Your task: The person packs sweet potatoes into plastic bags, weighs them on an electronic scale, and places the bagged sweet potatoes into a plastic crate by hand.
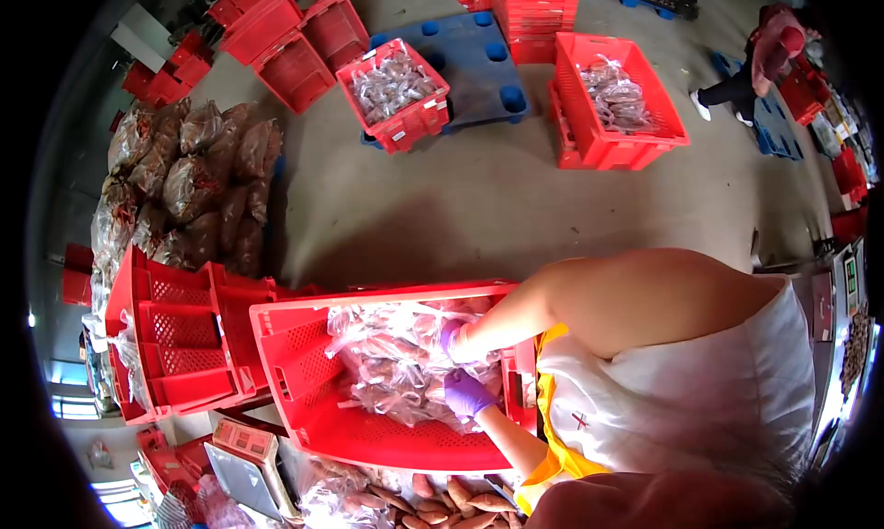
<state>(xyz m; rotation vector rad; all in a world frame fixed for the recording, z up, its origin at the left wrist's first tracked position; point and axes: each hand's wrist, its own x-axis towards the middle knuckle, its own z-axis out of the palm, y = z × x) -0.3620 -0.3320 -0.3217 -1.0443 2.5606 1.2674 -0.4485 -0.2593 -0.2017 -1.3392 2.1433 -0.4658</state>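
Note:
A red plastic crate holds clear plastic bags of sweet potatoes. Both my hands reach into it in purple gloves. My right hand, the upper one in the view, is closed on the plastic of a bag, its fingertips partly hidden. Just below it, my left hand has its fingers curled round bag plastic near the crate's right end. Whether both hands grip the same bag I cannot tell.
Empty red crates stand left of mine. Loose sweet potatoes and a scale lie below. Filled sacks are piled at upper left. Two bag-filled crates stand beyond. A person walks at upper right.

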